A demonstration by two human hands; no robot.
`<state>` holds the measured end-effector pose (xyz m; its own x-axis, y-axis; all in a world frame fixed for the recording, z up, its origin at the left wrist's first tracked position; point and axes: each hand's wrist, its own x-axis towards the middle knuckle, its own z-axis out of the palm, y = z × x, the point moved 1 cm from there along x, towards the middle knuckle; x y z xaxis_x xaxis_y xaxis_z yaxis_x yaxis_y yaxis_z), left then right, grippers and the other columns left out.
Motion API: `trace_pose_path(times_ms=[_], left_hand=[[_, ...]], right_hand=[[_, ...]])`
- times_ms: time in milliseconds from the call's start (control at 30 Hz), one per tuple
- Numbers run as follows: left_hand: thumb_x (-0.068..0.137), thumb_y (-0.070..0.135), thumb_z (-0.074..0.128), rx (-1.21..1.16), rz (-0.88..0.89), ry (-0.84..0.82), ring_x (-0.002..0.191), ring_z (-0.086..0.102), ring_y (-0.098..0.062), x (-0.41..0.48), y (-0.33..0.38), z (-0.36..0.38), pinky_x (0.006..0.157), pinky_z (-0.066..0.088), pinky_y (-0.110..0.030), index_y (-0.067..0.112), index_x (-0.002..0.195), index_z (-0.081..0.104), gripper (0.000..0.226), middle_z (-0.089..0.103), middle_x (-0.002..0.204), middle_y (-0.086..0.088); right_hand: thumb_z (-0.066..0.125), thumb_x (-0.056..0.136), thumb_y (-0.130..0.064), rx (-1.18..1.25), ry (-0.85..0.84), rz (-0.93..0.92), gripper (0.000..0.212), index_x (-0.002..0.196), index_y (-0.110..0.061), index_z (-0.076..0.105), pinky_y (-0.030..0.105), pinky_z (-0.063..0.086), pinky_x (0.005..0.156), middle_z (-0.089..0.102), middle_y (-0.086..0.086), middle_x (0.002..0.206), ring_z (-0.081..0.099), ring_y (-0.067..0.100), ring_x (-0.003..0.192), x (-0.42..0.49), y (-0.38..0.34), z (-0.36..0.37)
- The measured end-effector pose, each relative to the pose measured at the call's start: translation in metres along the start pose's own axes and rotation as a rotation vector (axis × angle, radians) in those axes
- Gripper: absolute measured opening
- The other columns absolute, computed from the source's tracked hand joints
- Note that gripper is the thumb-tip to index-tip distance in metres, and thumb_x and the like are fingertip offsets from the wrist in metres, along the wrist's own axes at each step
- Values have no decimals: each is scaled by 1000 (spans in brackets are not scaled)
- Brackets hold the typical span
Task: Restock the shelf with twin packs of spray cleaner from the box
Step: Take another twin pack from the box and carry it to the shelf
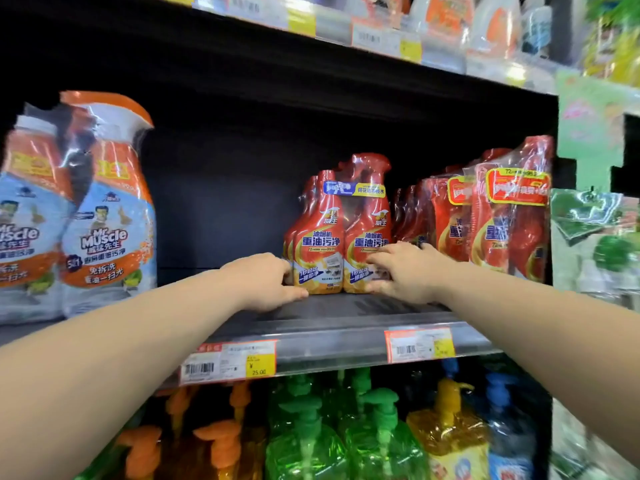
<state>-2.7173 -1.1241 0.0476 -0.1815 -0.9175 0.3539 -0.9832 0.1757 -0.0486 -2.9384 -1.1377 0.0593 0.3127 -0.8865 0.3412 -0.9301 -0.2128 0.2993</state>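
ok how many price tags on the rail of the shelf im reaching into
2 on the rail: one price tag marked 25.00, a second tag to its right. The left forearm covers the rail's left end, so more may hide.

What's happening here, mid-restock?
A person holds a red twin pack of spray cleaner upright on the middle shelf. The left hand grips its lower left edge, the right hand its lower right front. The pack stands back from the shelf edge, beside more red packs on the right. No box is in view.
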Motion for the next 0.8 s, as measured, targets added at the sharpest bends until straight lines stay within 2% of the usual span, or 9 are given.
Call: trace_pose_path(times_ms=[233, 367, 600, 800], left_hand=[[88, 62, 43, 106, -69, 43, 117, 52, -24, -69, 2, -18, 93, 47, -40, 20, 131, 50, 60, 50, 129, -2], [87, 64, 42, 138, -125, -7, 119, 50, -28, -117, 10, -21, 97, 44, -43, 18, 132, 47, 65, 48, 131, -5], [87, 62, 45, 129, -229, -114, 128, 44, -31, -217, 42, -25, 102, 41, -44, 19, 139, 40, 68, 43, 140, -9], [87, 63, 45, 125, -338, -192, 128, 45, -32, -306, 53, -40, 102, 41, -42, 18, 142, 37, 71, 41, 143, -10]], right_hand=[[33, 92, -63, 40, -9, -31, 70, 150, -27, 22, 52, 19, 115, 24, 0, 157, 23, 23, 144, -50, -18, -23], [34, 92, -63, 61, -23, -78, 70, 150, -26, 20, 53, 22, 113, 28, 2, 156, 26, 25, 143, -85, -29, -28], [38, 90, -64, 91, -47, -215, 68, 146, -27, 28, 49, 27, 110, 36, 3, 151, 33, 24, 139, -161, -54, -29], [37, 90, -64, 127, -93, -333, 71, 150, -28, 22, 50, 25, 113, 31, 2, 155, 32, 25, 141, -218, -94, -43]])
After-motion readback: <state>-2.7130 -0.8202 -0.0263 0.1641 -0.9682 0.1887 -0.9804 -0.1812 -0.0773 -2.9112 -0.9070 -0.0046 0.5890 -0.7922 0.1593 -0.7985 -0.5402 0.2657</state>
